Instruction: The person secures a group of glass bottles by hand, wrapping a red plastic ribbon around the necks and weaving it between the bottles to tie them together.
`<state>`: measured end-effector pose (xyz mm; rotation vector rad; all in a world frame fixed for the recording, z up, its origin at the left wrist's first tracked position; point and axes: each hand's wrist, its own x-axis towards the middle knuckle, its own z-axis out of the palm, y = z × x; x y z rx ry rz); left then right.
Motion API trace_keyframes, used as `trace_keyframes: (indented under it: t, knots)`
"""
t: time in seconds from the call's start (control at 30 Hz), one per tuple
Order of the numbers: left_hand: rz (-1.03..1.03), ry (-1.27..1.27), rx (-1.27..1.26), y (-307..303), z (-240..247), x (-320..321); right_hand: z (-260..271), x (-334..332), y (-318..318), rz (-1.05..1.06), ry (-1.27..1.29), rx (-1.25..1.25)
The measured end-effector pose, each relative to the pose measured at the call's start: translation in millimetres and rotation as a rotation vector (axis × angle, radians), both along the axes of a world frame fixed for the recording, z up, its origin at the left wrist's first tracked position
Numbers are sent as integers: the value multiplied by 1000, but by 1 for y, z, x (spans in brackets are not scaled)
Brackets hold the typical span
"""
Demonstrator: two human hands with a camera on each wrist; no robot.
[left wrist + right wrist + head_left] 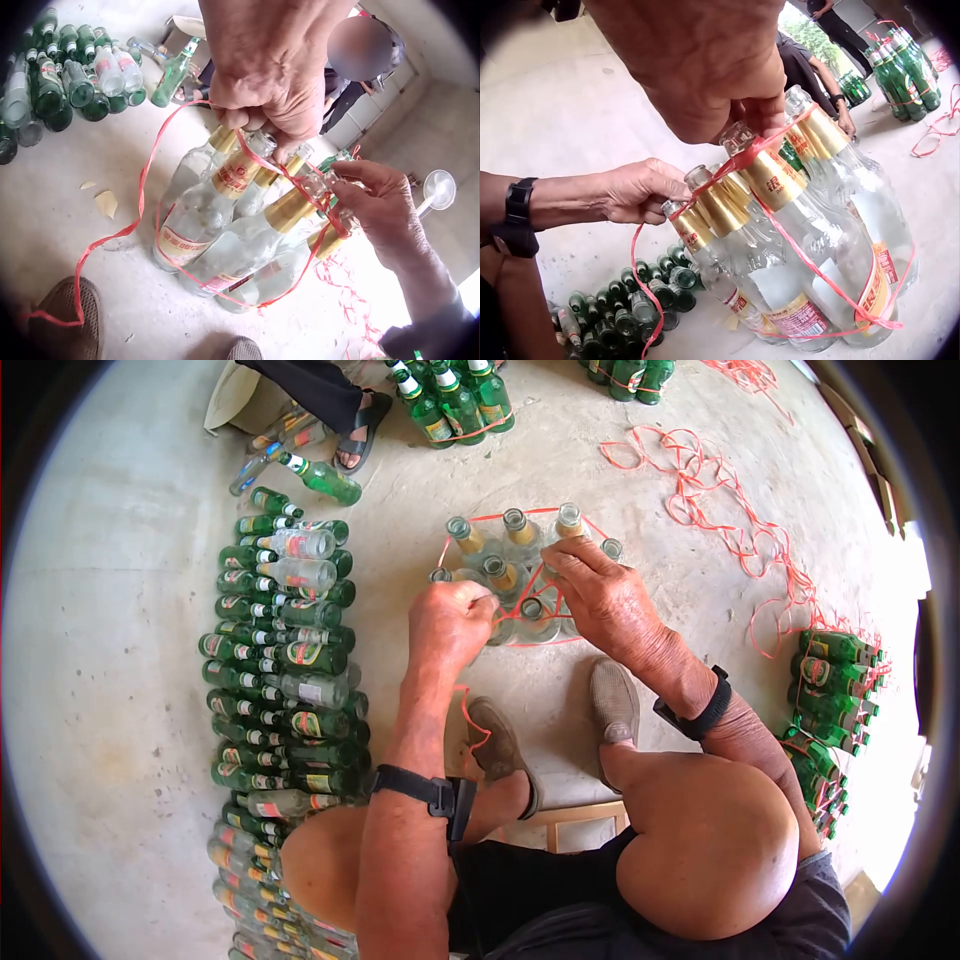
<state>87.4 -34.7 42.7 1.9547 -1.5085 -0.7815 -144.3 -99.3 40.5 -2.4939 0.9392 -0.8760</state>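
Several clear bottles (832,255) with gold neck labels stand upright in a cluster on the floor between the feet. Red plastic twine (142,196) runs round their lower bodies and crosses over the necks. My left hand (452,622), at the near left of the cluster, pinches the twine with curled fingers; a loose tail hangs from it towards the left shoe. On the right side, my right hand (605,595) grips twine at the bottle necks between thumb and fingers. In the right wrist view its fingertips are partly hidden behind a bottle mouth.
Stacked green and clear bottles (310,655) lie in a long row at left. Tied green bottles (460,410) stand ahead; more bundles (835,675) lie at right. Tangled twine (690,490) spreads over the floor. Another person's sandalled foot (355,445) is near a loose green bottle (325,480).
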Motion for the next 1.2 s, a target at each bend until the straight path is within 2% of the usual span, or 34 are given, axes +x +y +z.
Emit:
trace_keyframes:
  t: [0.27, 0.37, 0.47, 0.77, 1.07, 1.2]
  knots:
    - [31, 43, 23, 1, -3, 0, 24, 2, 25, -52, 23, 100]
    - [42, 64, 65, 0, 0, 0, 19, -4, 33, 17, 62, -101]
    - [45, 87, 82, 1, 2, -2, 7, -1, 32, 62, 218, -167]
    - [19, 92, 97, 1, 7, -2, -2, 12, 20, 87, 378, -172]
    - [50, 178, 169, 4, 17, -16, 0, 1, 8, 190, 287, -72]
    - [65, 229, 203, 3, 15, -24, 2, -6, -6, 277, 309, -101]
